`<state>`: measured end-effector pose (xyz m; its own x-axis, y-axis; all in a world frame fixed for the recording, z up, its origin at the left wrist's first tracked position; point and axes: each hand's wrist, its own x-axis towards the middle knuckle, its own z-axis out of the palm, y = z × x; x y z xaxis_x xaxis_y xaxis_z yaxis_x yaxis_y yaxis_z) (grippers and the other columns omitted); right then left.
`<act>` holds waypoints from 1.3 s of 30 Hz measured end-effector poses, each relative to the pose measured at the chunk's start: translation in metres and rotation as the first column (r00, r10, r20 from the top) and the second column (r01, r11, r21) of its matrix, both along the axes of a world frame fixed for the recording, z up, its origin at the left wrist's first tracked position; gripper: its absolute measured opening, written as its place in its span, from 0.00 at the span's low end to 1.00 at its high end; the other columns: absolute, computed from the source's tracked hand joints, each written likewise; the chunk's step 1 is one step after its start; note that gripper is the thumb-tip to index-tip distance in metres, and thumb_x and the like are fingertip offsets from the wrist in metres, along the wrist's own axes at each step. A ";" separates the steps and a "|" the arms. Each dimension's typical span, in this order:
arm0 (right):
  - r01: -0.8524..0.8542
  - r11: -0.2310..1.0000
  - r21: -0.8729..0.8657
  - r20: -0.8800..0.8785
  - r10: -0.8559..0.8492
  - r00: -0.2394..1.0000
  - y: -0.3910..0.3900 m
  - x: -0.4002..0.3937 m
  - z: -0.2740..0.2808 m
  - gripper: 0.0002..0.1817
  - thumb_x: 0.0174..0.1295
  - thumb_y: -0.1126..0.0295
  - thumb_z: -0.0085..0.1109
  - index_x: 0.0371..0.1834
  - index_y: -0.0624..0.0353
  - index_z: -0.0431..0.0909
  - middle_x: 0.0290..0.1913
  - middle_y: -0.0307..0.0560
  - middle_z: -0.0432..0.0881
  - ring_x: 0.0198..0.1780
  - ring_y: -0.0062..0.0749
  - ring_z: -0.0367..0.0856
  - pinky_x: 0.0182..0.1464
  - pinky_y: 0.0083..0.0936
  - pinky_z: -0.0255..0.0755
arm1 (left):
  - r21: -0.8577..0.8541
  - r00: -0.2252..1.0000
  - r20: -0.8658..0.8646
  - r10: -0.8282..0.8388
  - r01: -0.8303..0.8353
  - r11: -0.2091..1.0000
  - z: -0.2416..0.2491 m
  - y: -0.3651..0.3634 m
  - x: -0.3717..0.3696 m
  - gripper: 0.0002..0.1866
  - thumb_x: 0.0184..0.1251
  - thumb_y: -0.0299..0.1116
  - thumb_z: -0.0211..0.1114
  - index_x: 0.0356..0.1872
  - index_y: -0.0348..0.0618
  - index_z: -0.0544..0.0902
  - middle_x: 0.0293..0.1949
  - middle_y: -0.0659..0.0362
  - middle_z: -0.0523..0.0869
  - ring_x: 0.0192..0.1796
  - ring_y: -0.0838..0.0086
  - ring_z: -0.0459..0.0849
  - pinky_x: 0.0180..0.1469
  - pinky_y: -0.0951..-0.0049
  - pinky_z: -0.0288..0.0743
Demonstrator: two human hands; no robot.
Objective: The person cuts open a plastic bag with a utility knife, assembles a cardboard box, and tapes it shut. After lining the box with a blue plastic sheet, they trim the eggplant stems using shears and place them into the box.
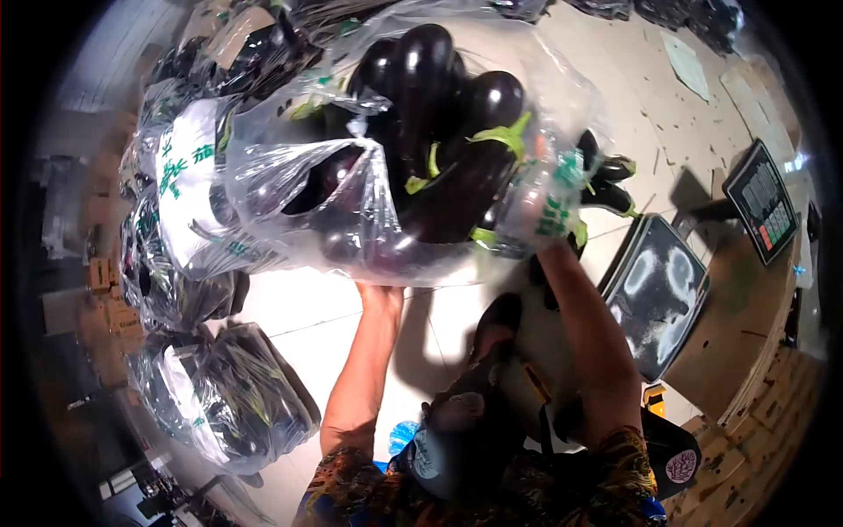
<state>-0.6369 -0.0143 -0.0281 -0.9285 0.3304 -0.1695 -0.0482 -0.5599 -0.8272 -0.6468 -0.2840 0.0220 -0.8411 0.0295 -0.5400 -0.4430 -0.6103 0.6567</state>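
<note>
A large clear plastic bag [299, 167] full of dark purple eggplants [426, 79] hangs across the upper middle of the view, with a knot in its plastic on the left part. My left hand [379, 297] is under the bag's lower edge; its fingers are hidden behind the bag. At the right side of the bag, my right hand [537, 211] is closed on the plastic with green print, partly seen through it. Some eggplants lie loose on the floor [608, 195] just right of the bag.
Filled bags of eggplants [219, 395] are stacked along the left. A scale platform [659, 290] with a keypad display [762, 202] stands at the right, beside brown cardboard [746, 316]. A yellow object [655, 400] is below the scale. Leaf scraps dot the pale tiled floor.
</note>
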 end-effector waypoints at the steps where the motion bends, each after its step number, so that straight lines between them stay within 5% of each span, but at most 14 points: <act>1: -0.018 0.999 -0.026 0.014 0.019 1.000 -0.001 0.009 -0.002 0.27 0.74 0.55 0.42 0.69 0.61 0.60 0.61 0.48 0.71 0.60 0.34 0.72 0.63 0.29 0.66 | -0.033 0.998 0.068 -0.011 0.013 0.999 0.000 -0.002 0.001 0.26 0.73 0.54 0.46 0.62 0.48 0.71 0.58 0.56 0.76 0.57 0.62 0.77 0.54 0.54 0.77; 7: -0.124 0.986 -0.113 0.087 0.135 0.987 0.010 0.080 0.027 0.26 0.74 0.57 0.43 0.68 0.61 0.61 0.59 0.47 0.72 0.58 0.33 0.74 0.61 0.29 0.68 | -0.033 0.983 0.086 -0.160 0.163 0.986 0.001 -0.018 0.018 0.32 0.68 0.63 0.49 0.58 0.47 0.72 0.53 0.55 0.79 0.52 0.61 0.79 0.53 0.53 0.80; 12: -0.093 0.983 -0.161 0.269 0.134 0.954 0.018 0.126 0.081 0.28 0.70 0.52 0.48 0.65 0.62 0.64 0.56 0.46 0.75 0.57 0.35 0.76 0.53 0.29 0.71 | 0.016 0.988 0.156 -0.021 0.019 1.000 -0.008 -0.027 0.035 0.38 0.69 0.63 0.50 0.68 0.43 0.62 0.66 0.54 0.66 0.63 0.57 0.71 0.60 0.47 0.74; 16: -0.332 0.927 0.174 0.432 0.231 0.872 0.034 0.182 0.110 0.21 0.66 0.50 0.53 0.48 0.57 0.77 0.44 0.42 0.80 0.45 0.27 0.80 0.45 0.21 0.71 | -0.033 0.962 0.273 -0.029 0.040 0.999 -0.030 -0.034 0.062 0.39 0.70 0.58 0.54 0.70 0.39 0.57 0.69 0.51 0.61 0.64 0.56 0.70 0.62 0.48 0.73; 20: -0.578 0.670 0.465 0.474 0.363 0.802 0.083 0.246 0.097 0.15 0.66 0.62 0.55 0.49 0.60 0.78 0.38 0.38 0.81 0.42 0.22 0.77 0.46 0.21 0.71 | -0.050 0.796 0.408 -0.447 0.508 0.860 -0.072 -0.043 0.109 0.22 0.75 0.44 0.53 0.57 0.36 0.69 0.45 0.48 0.81 0.46 0.61 0.84 0.47 0.64 0.83; 22: -0.654 0.210 0.727 0.652 0.088 0.753 0.085 0.261 0.131 0.11 0.64 0.65 0.58 0.46 0.58 0.79 0.39 0.48 0.84 0.41 0.35 0.82 0.44 0.26 0.74 | -0.019 0.679 0.460 -0.573 0.652 0.758 -0.082 -0.035 0.132 0.21 0.74 0.44 0.53 0.57 0.36 0.70 0.45 0.49 0.81 0.45 0.61 0.84 0.47 0.64 0.82; 24: -0.705 0.282 0.650 0.739 -0.022 0.673 0.087 0.280 0.168 0.12 0.63 0.66 0.59 0.48 0.56 0.80 0.41 0.53 0.83 0.42 0.40 0.83 0.45 0.28 0.75 | 0.019 0.560 0.483 -0.673 0.762 0.647 -0.085 -0.026 0.152 0.21 0.74 0.43 0.54 0.56 0.36 0.70 0.45 0.49 0.81 0.45 0.62 0.84 0.47 0.65 0.82; 26: -0.355 0.853 0.383 0.574 0.082 0.815 0.084 0.307 0.167 0.12 0.63 0.64 0.57 0.45 0.57 0.80 0.41 0.52 0.83 0.45 0.42 0.82 0.48 0.29 0.74 | 0.038 0.473 0.487 -0.734 0.828 0.559 -0.084 -0.022 0.164 0.21 0.73 0.43 0.54 0.56 0.36 0.71 0.45 0.50 0.81 0.44 0.63 0.84 0.46 0.65 0.81; 29: -0.314 0.790 0.527 0.486 0.023 0.874 0.076 0.363 0.238 0.13 0.63 0.67 0.58 0.49 0.59 0.79 0.48 0.52 0.83 0.50 0.47 0.82 0.52 0.33 0.75 | 0.036 0.378 0.478 -0.793 0.894 0.447 -0.083 -0.015 0.164 0.20 0.72 0.42 0.55 0.55 0.37 0.71 0.44 0.51 0.81 0.44 0.64 0.83 0.46 0.66 0.81; 30: -0.430 -0.018 0.903 0.430 0.034 0.902 0.069 0.378 0.265 0.16 0.62 0.70 0.60 0.53 0.59 0.78 0.47 0.56 0.82 0.49 0.48 0.82 0.50 0.34 0.76 | 0.021 0.356 0.474 -0.805 0.910 0.415 -0.080 -0.010 0.160 0.20 0.72 0.42 0.55 0.55 0.37 0.72 0.44 0.51 0.81 0.43 0.64 0.83 0.46 0.66 0.81; 32: -0.361 0.139 0.922 0.374 -0.079 0.924 0.070 0.412 0.275 0.13 0.63 0.71 0.60 0.49 0.62 0.80 0.45 0.55 0.83 0.45 0.45 0.84 0.48 0.33 0.77 | -0.022 0.342 0.463 -0.818 0.927 0.375 -0.077 0.004 0.154 0.19 0.72 0.42 0.56 0.54 0.37 0.72 0.44 0.51 0.81 0.43 0.65 0.83 0.46 0.66 0.80; 33: -0.111 0.533 0.839 0.233 -0.169 0.958 0.072 0.430 0.271 0.12 0.63 0.70 0.60 0.48 0.62 0.80 0.43 0.51 0.84 0.44 0.38 0.83 0.46 0.31 0.77 | -0.051 0.339 0.457 -0.822 0.933 0.356 -0.074 0.010 0.151 0.19 0.71 0.41 0.56 0.54 0.37 0.72 0.44 0.52 0.81 0.43 0.65 0.83 0.46 0.66 0.80; 36: 0.001 0.414 0.910 0.251 -0.553 0.795 0.095 0.479 0.285 0.14 0.64 0.64 0.57 0.42 0.64 0.81 0.39 0.49 0.84 0.40 0.26 0.81 0.46 0.26 0.74 | -0.131 0.325 0.446 -0.834 0.945 0.298 -0.068 0.026 0.148 0.19 0.71 0.41 0.57 0.54 0.37 0.73 0.44 0.53 0.81 0.42 0.66 0.83 0.46 0.67 0.79; 39: 0.045 0.224 0.974 0.155 -0.792 0.591 0.120 0.517 0.262 0.18 0.62 0.61 0.58 0.48 0.65 0.79 0.42 0.50 0.82 0.40 0.35 0.79 0.46 0.28 0.74 | -0.221 0.308 0.443 -0.842 0.948 0.230 -0.054 0.036 0.147 0.18 0.70 0.40 0.58 0.53 0.38 0.74 0.43 0.53 0.81 0.41 0.67 0.82 0.45 0.67 0.78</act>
